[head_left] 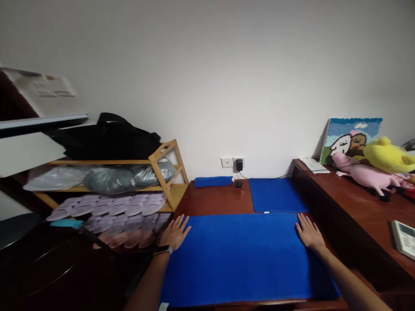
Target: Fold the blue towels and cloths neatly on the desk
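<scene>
A large blue cloth [243,257] lies spread flat over the front of a reddish-brown desk [220,204]. At its far left corner rests my left hand [174,234], palm down with fingers spread, a watch [163,249] on the wrist. My right hand [310,233] lies flat at the far right corner, its fingers apart. Behind the large cloth, a smaller blue cloth [277,194] is laid out toward the right. A narrow folded blue cloth [214,181] sits against the wall at the back left.
Left of the desk stands a wooden rack [180,196] with lilac slippers [125,205], plastic-wrapped bundles and a black bag [112,140]. A higher ledge [353,196] on the right carries plush toys [361,172], a picture and a calculator [404,238]. A black plug [239,164] trails a cable.
</scene>
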